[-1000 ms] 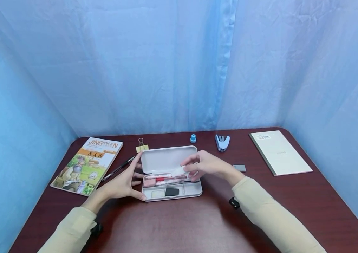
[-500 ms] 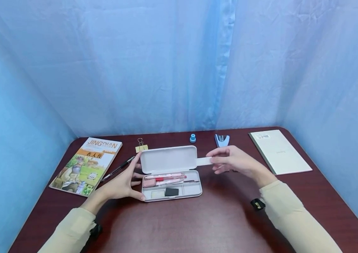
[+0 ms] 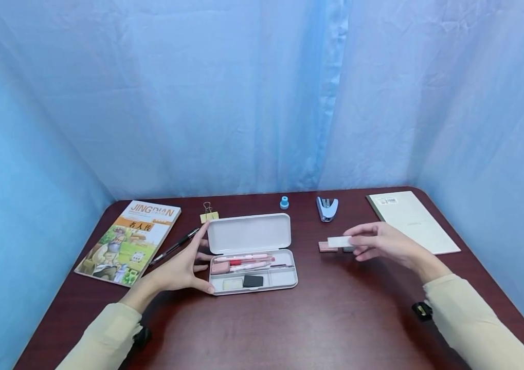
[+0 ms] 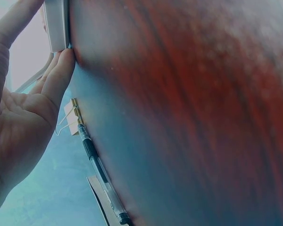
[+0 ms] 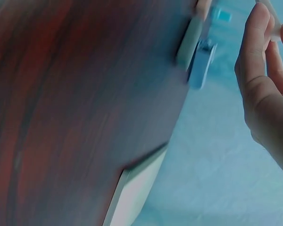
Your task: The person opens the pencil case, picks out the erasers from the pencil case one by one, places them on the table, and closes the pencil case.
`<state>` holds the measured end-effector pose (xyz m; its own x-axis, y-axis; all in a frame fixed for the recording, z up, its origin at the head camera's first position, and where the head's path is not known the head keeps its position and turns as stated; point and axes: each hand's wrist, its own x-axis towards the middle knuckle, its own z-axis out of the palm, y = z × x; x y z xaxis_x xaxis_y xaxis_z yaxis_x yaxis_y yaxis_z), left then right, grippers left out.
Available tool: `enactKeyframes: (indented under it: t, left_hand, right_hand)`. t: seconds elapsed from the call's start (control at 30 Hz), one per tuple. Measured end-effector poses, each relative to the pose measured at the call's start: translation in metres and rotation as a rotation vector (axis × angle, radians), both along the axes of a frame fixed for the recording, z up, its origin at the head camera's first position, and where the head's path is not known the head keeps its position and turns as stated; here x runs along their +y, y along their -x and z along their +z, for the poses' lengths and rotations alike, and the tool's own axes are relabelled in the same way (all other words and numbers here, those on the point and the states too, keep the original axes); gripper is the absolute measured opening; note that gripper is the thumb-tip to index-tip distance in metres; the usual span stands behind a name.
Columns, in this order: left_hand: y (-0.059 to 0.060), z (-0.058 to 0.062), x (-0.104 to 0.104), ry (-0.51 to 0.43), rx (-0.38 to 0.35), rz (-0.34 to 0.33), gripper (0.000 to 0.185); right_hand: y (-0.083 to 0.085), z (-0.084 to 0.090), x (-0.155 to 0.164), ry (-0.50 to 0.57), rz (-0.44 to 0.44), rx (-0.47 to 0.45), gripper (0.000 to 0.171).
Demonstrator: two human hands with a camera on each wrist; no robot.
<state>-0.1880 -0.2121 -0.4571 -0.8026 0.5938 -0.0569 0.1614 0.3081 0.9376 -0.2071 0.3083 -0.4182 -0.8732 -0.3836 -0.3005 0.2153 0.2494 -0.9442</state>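
Right hand (image 3: 384, 244): I see fingertips pinching a small white rectangular eraser (image 3: 339, 241), right of frame centre, above a pink block (image 3: 327, 247).
Left hand (image 3: 179, 269): fingers straight, bracing the left end of the open white plastic pencil case (image 3: 249, 234), centre frame.

book (image 3: 128, 242) cover: "JINGDIAN" in orange capitals along the top edge | orange band beneath: Chinese characters "名人传" | notebook (image 3: 412, 221): white barcode label at its far corner, print too small to read | faint cover word unreadable
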Motion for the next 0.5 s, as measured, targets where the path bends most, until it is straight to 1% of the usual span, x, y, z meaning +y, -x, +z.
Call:
enactKeyframes:
  t: [0.13, 0.4, 0.5]
  left_hand:
    - [0.000, 0.000, 0.000, 0.003, 0.002, 0.005, 0.146]
    - [0.001, -0.001, 0.001, -0.005, -0.007, 0.006, 0.146]
    - [0.000, 0.000, 0.001, -0.002, -0.007, 0.009, 0.147]
  right_hand:
    - [0.000, 0.001, 0.022, -0.017, -0.028, 0.002, 0.042]
    - [0.002, 0.001, 0.055, -0.096, -0.096, -0.002, 0.048]
    - [0.004, -0.001, 0.065, -0.122, -0.100, -0.008, 0.051]
